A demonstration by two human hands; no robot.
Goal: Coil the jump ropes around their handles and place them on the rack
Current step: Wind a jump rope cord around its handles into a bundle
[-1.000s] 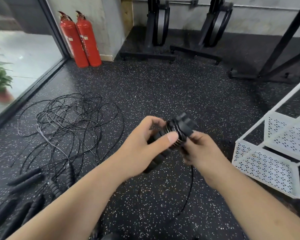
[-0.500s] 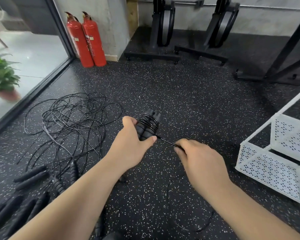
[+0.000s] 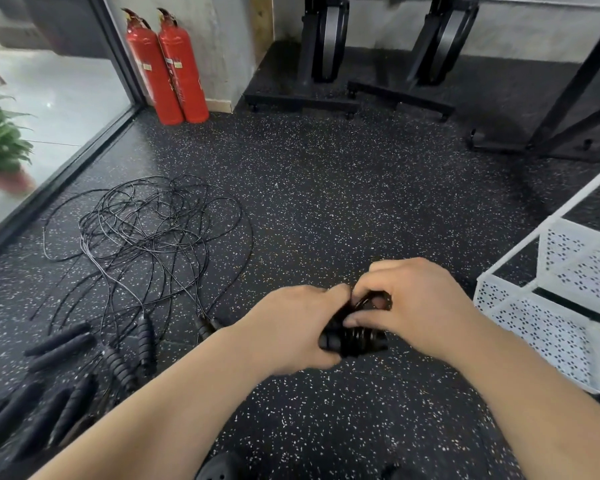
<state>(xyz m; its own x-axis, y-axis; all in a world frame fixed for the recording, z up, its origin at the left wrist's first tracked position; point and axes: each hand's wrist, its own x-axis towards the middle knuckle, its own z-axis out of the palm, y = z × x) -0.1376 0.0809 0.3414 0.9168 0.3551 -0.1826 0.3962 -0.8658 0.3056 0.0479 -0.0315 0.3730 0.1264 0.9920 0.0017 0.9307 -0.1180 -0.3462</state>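
Right hand [image 3: 416, 306] comes back in beside the left hand [image 3: 291, 330], both grips curled round the wound jump rope [image 3: 357, 339], probably tucking the tail.

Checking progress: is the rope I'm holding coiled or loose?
Mostly coiled: jump rope sits in loops between left hand and right hand; its end is hidden.

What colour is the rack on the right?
White, with a perforated hole pattern in its panels; the rack shows best in the head view.
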